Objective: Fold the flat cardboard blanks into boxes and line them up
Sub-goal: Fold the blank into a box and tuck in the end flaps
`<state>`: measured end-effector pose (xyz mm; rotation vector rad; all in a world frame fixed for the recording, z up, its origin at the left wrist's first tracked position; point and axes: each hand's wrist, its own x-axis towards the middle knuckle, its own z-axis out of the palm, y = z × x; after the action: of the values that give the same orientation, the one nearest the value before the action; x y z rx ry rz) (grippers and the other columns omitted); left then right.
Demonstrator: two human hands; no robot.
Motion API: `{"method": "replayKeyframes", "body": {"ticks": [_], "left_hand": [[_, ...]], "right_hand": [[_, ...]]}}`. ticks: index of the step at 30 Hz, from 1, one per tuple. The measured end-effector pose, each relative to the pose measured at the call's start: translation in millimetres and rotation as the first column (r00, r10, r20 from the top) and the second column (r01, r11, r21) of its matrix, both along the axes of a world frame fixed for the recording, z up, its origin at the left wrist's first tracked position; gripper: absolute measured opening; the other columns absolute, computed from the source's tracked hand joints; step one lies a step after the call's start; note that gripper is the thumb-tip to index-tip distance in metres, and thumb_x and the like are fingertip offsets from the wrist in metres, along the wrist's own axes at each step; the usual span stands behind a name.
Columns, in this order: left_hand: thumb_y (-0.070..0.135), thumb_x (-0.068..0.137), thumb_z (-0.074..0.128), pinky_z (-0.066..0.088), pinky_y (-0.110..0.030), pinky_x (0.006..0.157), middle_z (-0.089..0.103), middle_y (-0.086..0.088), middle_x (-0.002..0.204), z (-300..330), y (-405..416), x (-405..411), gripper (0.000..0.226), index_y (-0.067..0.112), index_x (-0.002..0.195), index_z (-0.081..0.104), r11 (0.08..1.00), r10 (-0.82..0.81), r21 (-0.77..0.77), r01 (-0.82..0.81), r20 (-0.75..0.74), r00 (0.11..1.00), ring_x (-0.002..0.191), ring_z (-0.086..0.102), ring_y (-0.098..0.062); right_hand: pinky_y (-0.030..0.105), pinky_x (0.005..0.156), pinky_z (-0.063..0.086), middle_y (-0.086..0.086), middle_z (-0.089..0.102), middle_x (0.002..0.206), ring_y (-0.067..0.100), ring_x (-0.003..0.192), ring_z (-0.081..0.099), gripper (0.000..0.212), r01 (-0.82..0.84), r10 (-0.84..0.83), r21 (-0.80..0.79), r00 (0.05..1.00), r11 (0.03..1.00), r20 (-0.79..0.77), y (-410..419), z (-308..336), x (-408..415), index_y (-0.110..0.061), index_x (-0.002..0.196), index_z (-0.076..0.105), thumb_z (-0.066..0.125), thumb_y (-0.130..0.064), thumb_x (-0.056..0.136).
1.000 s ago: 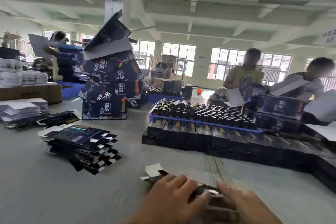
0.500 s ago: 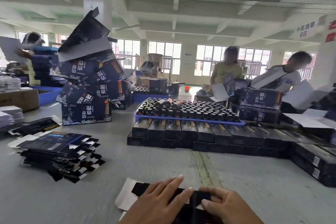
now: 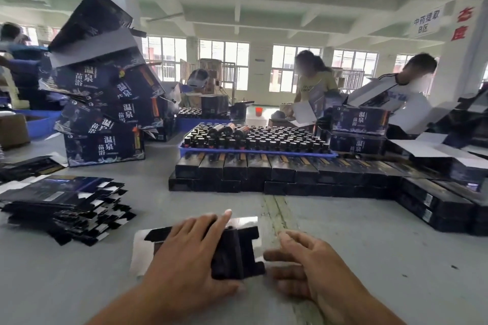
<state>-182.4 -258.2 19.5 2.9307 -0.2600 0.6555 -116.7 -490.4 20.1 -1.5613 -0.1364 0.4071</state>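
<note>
Left hand (image 3: 190,250) presses flat, fingers straight, on a dark cardboard blank (image 3: 237,253) lying on the table (image 3: 369,258) while the right hand (image 3: 311,264) hovers relaxed beside its edge, where a loose flap could spring back or crease crooked.

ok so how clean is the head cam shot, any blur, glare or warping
Head view: wide-angle warp bends the ceiling beams and tilts the stacked printed boxes; bright windows wash out the background; the left hand and right hand are softly motion-blurred over the cardboard blank.
</note>
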Motion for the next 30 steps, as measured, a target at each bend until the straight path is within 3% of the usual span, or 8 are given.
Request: {"method": "replayKeyframes", "body": {"ticks": [2,6,8,12,16,20,23,30], "left_hand": [[0.100,0.062,0.031,0.002,-0.025,0.117,0.018,0.018,0.157,1,6,1,0.120,0.039,0.157,-0.010,0.999,0.041,-0.013,-0.041,0.057,0.997,0.142,0.019,-0.008],[0.095,0.071,0.035,0.032,-0.037,0.109,0.052,0.005,0.143,6,5,-4,0.109,0.025,0.154,0.028,0.999,0.045,-0.004,-0.045,0.205,0.978,0.126,0.053,-0.018],[0.091,0.075,0.041,0.041,-0.037,0.103,0.060,0.003,0.133,7,2,-4,0.100,0.021,0.147,0.037,1.000,0.025,-0.006,-0.024,0.257,0.966,0.116,0.061,-0.018],[0.081,0.073,0.053,0.042,-0.034,0.102,0.058,0.005,0.130,7,0,-6,0.089,0.024,0.140,0.038,0.998,-0.015,-0.050,0.030,0.269,0.963,0.112,0.059,-0.015],[0.076,0.073,0.056,0.041,-0.030,0.101,0.052,0.005,0.136,8,-1,-9,0.087,0.021,0.139,0.041,0.998,-0.068,0.010,0.067,0.238,0.969,0.115,0.057,-0.014],[0.074,0.070,0.059,0.044,-0.024,0.094,0.054,0.008,0.130,9,-6,-12,0.085,0.021,0.135,0.048,0.993,-0.113,0.052,0.104,0.246,0.963,0.110,0.054,-0.008],[0.075,0.069,0.061,0.042,-0.026,0.098,0.056,0.010,0.127,7,-8,-10,0.085,0.021,0.134,0.050,0.989,-0.140,0.076,0.125,0.248,0.959,0.112,0.050,-0.007],[0.077,0.068,0.062,0.046,-0.022,0.095,0.057,0.013,0.126,8,-11,-9,0.088,0.020,0.134,0.051,0.982,-0.184,0.096,0.164,0.250,0.951,0.110,0.054,-0.004]], "right_hand": [[0.036,0.068,0.061,0.007,0.078,0.101,0.029,0.087,0.077,0.028,-0.012,0.012,0.019,1.000,1.000,0.000,-1,1,-2,-0.025,0.121,0.059,0.062,-0.039,0.098],[0.035,0.070,0.061,0.007,0.078,0.099,0.029,0.086,0.077,0.029,-0.033,0.033,0.012,0.999,0.999,0.013,0,3,-6,-0.020,0.119,0.062,0.059,-0.040,0.099],[0.035,0.070,0.061,0.008,0.078,0.100,0.028,0.087,0.077,0.030,-0.042,0.042,0.017,0.999,0.999,0.027,1,3,-8,-0.018,0.119,0.063,0.058,-0.040,0.099],[0.035,0.071,0.062,0.005,0.078,0.098,0.026,0.087,0.077,0.031,-0.027,0.026,0.022,0.997,0.999,0.068,2,4,-11,-0.017,0.115,0.066,0.058,-0.042,0.097],[0.031,0.072,0.062,0.000,0.079,0.098,0.020,0.089,0.077,0.028,0.002,-0.008,0.034,0.983,0.999,0.183,1,5,-15,-0.018,0.110,0.068,0.061,-0.041,0.095],[0.029,0.076,0.062,-0.003,0.078,0.096,0.014,0.090,0.076,0.005,0.018,-0.024,0.019,0.937,1.000,0.348,1,8,-21,-0.026,0.094,0.070,0.069,-0.030,0.091],[0.030,0.079,0.062,-0.008,0.077,0.093,0.011,0.089,0.074,0.019,0.046,-0.008,-0.070,0.888,0.997,0.461,4,8,-23,-0.038,0.082,0.068,0.072,-0.022,0.090],[0.017,0.079,0.058,-0.018,0.074,0.095,0.002,0.092,0.071,0.020,0.071,0.042,-0.182,0.833,0.981,0.552,3,7,-27,-0.045,0.088,0.069,0.074,-0.026,0.089]]}}
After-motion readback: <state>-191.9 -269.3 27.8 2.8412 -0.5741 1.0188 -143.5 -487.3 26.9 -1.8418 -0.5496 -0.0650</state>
